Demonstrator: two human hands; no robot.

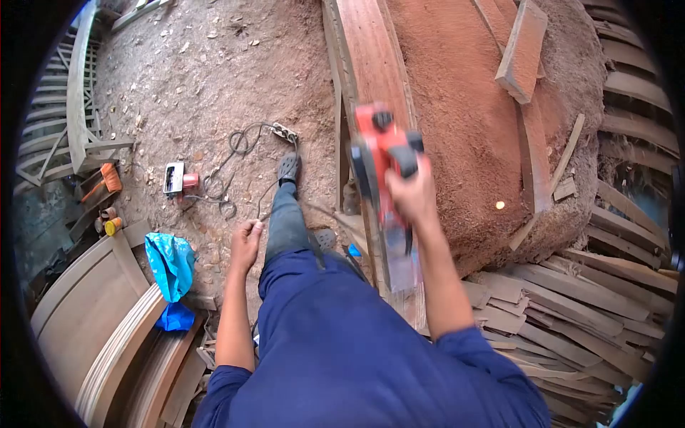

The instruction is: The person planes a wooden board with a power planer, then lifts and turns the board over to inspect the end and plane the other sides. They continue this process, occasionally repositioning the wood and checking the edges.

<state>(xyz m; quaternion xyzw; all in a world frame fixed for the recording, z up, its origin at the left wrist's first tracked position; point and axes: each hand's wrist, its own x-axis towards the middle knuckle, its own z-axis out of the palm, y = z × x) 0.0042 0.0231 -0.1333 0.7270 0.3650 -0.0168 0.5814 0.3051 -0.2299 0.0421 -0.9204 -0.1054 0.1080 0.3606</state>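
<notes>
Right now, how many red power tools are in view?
2: one red tool in the right hand; another red tool on the ground beyond the left hand.

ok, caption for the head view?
Right hand grips a red power planer on a long board, left hand near a cable.

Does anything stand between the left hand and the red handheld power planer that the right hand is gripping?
Yes. The wearer's own leg in grey-blue trousers stands between the left hand and the red power planer. Nothing visible separates the right hand from the planer.
</notes>
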